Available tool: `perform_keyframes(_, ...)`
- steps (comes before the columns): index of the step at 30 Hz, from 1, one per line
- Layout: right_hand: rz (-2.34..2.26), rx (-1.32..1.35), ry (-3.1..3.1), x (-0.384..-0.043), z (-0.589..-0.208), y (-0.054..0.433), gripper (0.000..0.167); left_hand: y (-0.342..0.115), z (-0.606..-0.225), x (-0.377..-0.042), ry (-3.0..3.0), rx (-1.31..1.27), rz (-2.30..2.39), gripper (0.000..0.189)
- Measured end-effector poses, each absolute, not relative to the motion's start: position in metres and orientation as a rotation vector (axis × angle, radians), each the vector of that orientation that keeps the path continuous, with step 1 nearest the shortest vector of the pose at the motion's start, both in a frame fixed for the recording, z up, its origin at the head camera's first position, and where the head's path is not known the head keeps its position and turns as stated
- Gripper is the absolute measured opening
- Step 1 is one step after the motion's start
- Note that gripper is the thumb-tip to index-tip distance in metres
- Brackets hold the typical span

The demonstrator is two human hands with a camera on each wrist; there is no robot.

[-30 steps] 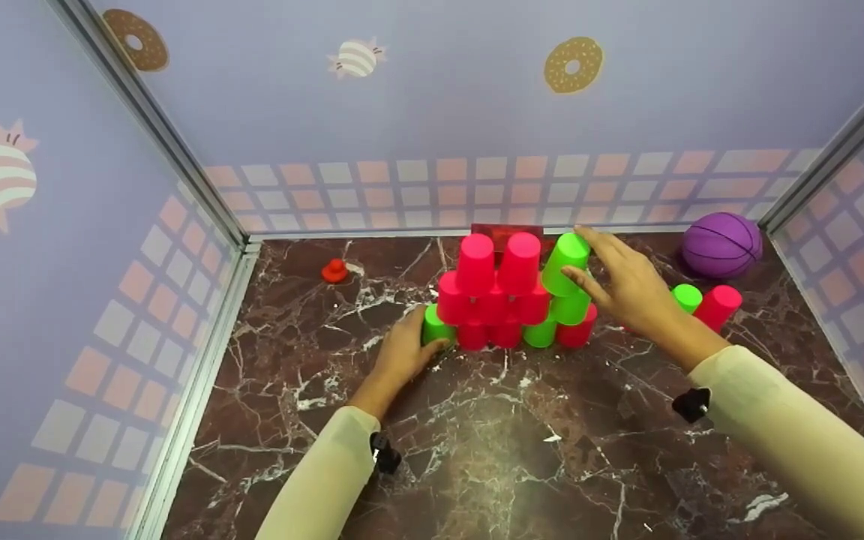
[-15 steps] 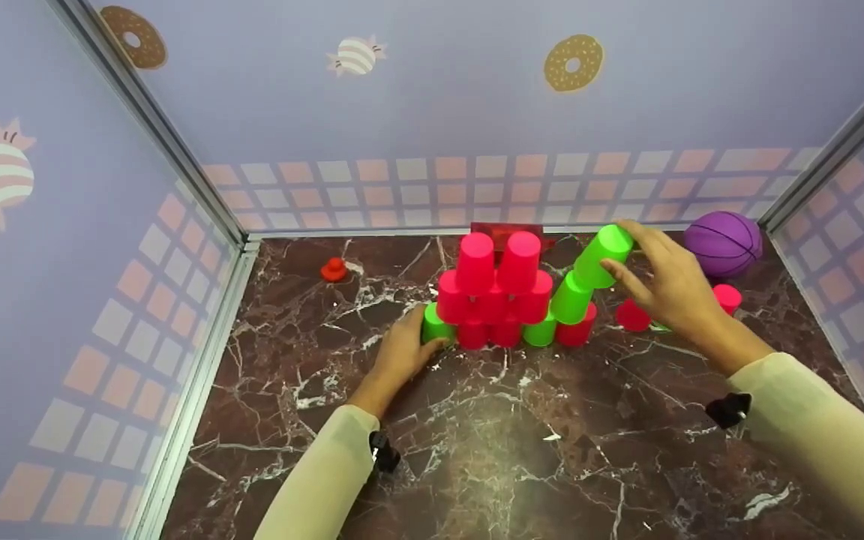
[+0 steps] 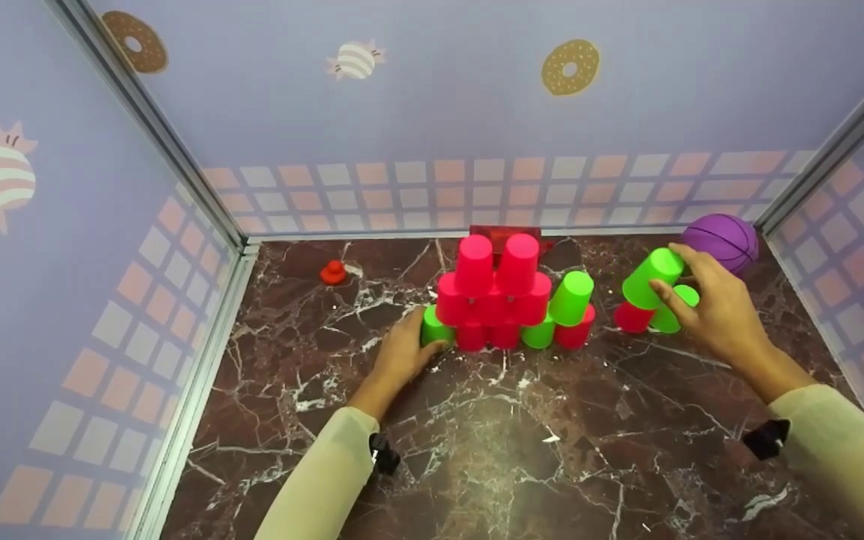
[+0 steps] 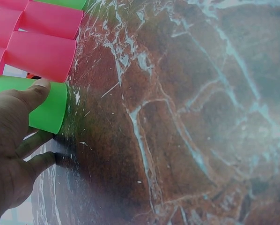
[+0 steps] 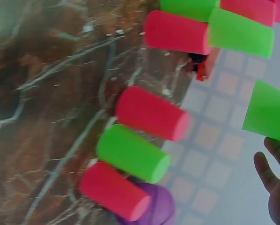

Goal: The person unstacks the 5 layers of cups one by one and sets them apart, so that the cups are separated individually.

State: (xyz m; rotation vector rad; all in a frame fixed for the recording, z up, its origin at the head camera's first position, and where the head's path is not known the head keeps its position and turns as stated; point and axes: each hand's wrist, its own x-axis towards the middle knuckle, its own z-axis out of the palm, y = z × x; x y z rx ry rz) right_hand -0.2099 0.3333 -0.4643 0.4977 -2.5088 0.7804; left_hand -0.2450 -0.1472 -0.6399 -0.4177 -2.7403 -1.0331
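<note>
A stepped stack of upside-down red and green cups stands mid-table in the head view, with two red cups on top. At its lower left end, my left hand holds the green bottom-row cup between thumb and fingers. The stack's second row ends at the right in a green cup. Off to the right, my right hand grips another green cup, raised and tilted. It overlaps a red cup and a green cup standing on the table. A further red cup shows beside them in the right wrist view.
A purple basketball sits in the back right corner. To the left lies a small red toy duck. A dark red object is partly hidden behind the stack. Patterned walls enclose the marble-look table.
My right hand has lifted the green cup off the right end of the top row and carried it rightward over the separate cups. The left hand keeps its place.
</note>
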Motion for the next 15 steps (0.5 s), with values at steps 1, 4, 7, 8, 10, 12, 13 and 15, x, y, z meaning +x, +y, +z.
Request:
perform_keyframes(1, 0.762, 0.490, -2.515, -0.208, -0.469, 0.337, 0.062, -0.148, -0.640, -0.244, -2.734, -0.427, -1.025, 0.063)
perform_keyframes(4, 0.718, 0.477, -2.532, -0.202, -0.484, 0.345, 0.062, -0.147, -0.632, -0.240, -2.732, -0.438, -1.020, 0.063)
perform_keyframes(7, 0.698, 0.485, -2.548, -0.199, -0.498, 0.351, 0.062, -0.146, -0.636, -0.243, -2.732, -0.424, -0.979, 0.063)
perform_keyframes(8, 0.701, 0.485, -2.553, -0.198, -0.503, 0.352, 0.062, -0.146, -0.635, -0.242, -2.740, -0.411, -0.994, 0.064)
perform_keyframes(10, 0.702, 0.483, -2.565, -0.195, -0.512, 0.355, 0.061, -0.146, -0.638, -0.244, -2.729, -0.413, -0.984, 0.064)
perform_keyframes(12, 0.701, 0.477, -2.579, -0.192, -0.522, 0.356, 0.061, -0.145, -0.633, -0.242, -2.742, -0.411, -1.005, 0.063)
perform_keyframes(13, 0.706, 0.471, -2.589, -0.191, -0.526, 0.357, 0.061, -0.145, -0.629, -0.240, -2.746, -0.413, -1.025, 0.064)
perform_keyframes(15, 0.717, 0.455, -2.611, -0.189, -0.535, 0.358, 0.060, -0.146, -0.635, -0.243, -2.744, -0.424, -1.008, 0.064)
